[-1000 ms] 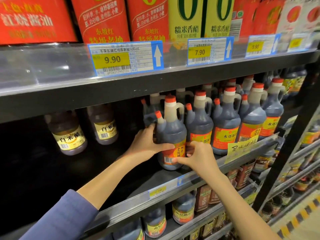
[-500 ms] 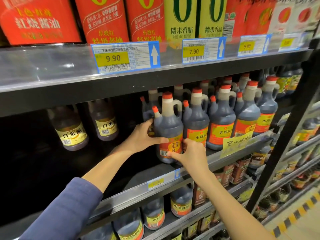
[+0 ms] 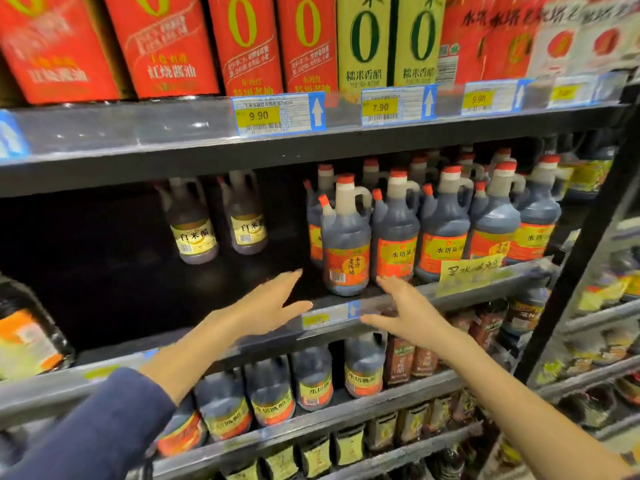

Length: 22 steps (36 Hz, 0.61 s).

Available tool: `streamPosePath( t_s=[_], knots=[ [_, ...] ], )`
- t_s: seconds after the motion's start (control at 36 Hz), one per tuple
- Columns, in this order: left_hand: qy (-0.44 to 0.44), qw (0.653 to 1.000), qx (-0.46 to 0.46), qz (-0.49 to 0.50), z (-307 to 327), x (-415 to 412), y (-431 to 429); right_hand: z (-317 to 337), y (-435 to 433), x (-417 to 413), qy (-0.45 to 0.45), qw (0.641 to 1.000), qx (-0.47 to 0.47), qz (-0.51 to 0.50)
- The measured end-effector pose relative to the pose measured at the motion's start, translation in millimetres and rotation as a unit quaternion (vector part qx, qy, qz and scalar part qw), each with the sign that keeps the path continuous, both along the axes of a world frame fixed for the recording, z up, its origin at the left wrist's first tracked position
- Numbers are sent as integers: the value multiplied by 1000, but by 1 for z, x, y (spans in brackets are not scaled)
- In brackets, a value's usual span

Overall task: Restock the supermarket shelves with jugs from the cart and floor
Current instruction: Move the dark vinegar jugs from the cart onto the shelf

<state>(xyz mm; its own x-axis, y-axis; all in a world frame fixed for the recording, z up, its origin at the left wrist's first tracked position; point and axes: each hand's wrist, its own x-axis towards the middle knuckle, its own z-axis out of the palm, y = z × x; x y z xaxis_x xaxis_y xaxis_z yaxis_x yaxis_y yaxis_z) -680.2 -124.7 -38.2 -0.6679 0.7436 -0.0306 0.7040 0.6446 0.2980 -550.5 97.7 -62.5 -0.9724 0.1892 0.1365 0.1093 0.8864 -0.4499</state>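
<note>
A dark vinegar jug with a red cap and orange label stands upright near the front of the middle shelf, leftmost in a row of like jugs. My left hand hovers just left of and below it, fingers straight, holding nothing. My right hand hovers below and right of the jug, over the shelf's front rail, fingers spread, also holding nothing. Neither hand touches the jug.
Two bottles with yellow labels stand far back on the shelf to the left, with dark bare shelf around them. Red and yellow cartons fill the shelf above. More jugs sit below. A black upright post stands at right.
Both hands have let go of the jug and pulled back toward me. The jug stays standing on the shelf. The view has shifted left.
</note>
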Motion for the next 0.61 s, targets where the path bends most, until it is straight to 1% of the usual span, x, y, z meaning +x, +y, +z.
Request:
streamPosePath(
  t_s=[0.11,0.17,0.25,0.42,0.53,0.61],
  knots=[
    [69,997,-41,6,-8,42,-24,-12,-4,25,-23,996,78,40],
    [77,995,-60,17,-13,67,-36,-17,-7,38,-46,991,109,63],
    [69,994,-79,37,-23,105,-55,-27,-14,58,-83,982,136,98],
    [56,987,-117,94,-46,191,-98,-51,-44,109,-124,960,174,180],
    [32,979,-162,121,-62,239,-140,-61,-76,131,-152,936,217,231],
    [1,966,-197,167,-70,270,-175,-61,-110,141,-169,916,244,270]
  ],
)
